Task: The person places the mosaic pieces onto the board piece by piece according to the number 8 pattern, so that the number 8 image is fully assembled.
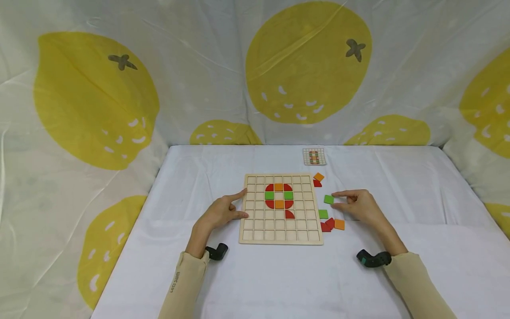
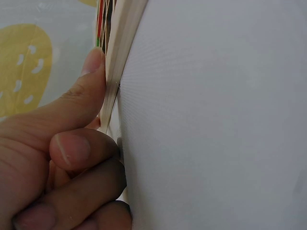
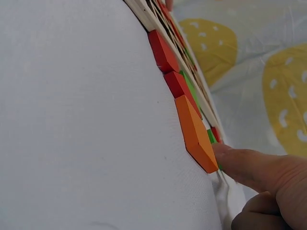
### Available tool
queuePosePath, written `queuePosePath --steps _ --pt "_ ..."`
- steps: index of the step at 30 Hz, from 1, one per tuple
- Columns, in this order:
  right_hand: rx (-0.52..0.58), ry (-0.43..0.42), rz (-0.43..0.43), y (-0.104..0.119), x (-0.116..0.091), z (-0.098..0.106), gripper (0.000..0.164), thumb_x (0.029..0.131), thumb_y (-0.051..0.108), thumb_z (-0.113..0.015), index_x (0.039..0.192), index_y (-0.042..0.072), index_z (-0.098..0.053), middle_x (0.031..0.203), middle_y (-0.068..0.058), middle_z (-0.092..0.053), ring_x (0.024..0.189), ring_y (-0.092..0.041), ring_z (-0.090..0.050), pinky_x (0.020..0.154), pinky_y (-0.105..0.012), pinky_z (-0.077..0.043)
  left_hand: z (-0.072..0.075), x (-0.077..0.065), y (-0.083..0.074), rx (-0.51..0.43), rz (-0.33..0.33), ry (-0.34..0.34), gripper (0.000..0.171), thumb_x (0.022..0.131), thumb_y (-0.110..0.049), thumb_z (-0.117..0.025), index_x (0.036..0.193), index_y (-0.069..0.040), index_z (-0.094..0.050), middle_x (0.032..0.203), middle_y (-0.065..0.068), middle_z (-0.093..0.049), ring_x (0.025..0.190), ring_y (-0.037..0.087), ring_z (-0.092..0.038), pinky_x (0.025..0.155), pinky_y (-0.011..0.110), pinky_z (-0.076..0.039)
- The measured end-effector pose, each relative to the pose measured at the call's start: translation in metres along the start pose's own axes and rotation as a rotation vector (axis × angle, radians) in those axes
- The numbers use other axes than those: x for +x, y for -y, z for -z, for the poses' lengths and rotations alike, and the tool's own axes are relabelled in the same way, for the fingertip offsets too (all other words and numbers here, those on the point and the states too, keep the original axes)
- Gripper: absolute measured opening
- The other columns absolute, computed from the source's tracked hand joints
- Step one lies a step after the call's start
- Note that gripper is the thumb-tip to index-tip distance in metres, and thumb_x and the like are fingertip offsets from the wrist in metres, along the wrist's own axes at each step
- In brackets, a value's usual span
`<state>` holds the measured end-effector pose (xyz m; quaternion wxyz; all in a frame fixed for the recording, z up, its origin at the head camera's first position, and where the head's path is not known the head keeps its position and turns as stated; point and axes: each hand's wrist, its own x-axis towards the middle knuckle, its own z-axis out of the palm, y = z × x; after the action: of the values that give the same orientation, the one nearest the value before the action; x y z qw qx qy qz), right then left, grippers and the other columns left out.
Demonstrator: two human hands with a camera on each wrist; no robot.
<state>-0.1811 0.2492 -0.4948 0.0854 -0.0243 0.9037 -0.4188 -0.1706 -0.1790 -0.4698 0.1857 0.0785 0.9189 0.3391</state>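
A wooden grid board lies on the white cloth. Red quarter-round tiles, orange squares and green squares form a ring in its upper cells, with a red quarter-round just below. My left hand touches the board's left edge with index finger and thumb spread apart; the other fingers are curled under in the left wrist view. Right of the board, my right hand pinches a loose green square tile between thumb and index finger at its right side.
Beside the board's right edge lie another green square, red pieces and an orange square. Further back are an orange square and a red piece. A small pattern card lies near the table's back edge.
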Motion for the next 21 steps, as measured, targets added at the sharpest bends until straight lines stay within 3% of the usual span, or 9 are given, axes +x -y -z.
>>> queuePosePath --steps 15,21 --pt "0.014 -0.067 0.022 0.008 -0.002 -0.004 0.031 0.089 0.022 -0.083 0.117 0.009 -0.079 0.059 0.003 -0.030 0.054 -0.012 -0.030 0.048 -0.025 -0.023 0.000 0.001 0.000 -0.005 0.015 0.006 0.088 0.088 -0.036 -0.082 0.162 -0.030 -0.035 0.060 -0.004 -0.038 0.058 0.012 -0.037 0.058 0.026 -0.034" --pt "0.058 -0.016 0.082 0.026 -0.007 -0.009 0.033 0.086 0.021 -0.086 0.115 0.007 -0.080 0.058 0.005 -0.028 0.055 -0.011 -0.028 0.050 -0.027 -0.022 0.001 0.000 -0.001 -0.008 0.019 0.008 0.087 0.088 -0.036 -0.082 0.162 -0.030 -0.035 0.060 -0.004 -0.038 0.059 0.012 -0.038 0.059 0.027 -0.034"
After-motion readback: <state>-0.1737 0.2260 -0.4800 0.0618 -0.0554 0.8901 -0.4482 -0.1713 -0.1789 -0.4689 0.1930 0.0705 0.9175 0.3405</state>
